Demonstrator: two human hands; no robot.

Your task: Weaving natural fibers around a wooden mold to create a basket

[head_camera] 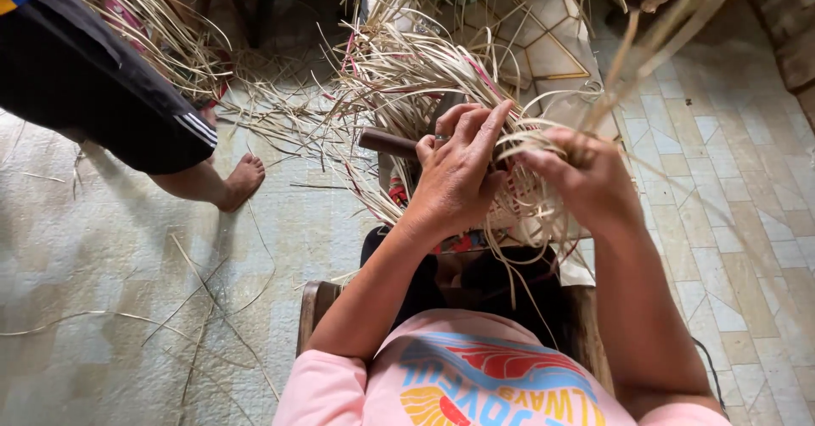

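Seated over a half-woven basket on the lap, the left hand presses the weave beside a wooden handle while the right hand pinches a strip (pulled taut); a hard tug could snap it.

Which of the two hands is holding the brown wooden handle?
The left hand: the brown handle pokes out from under its fingers. The right hand grips only pale straw strips.
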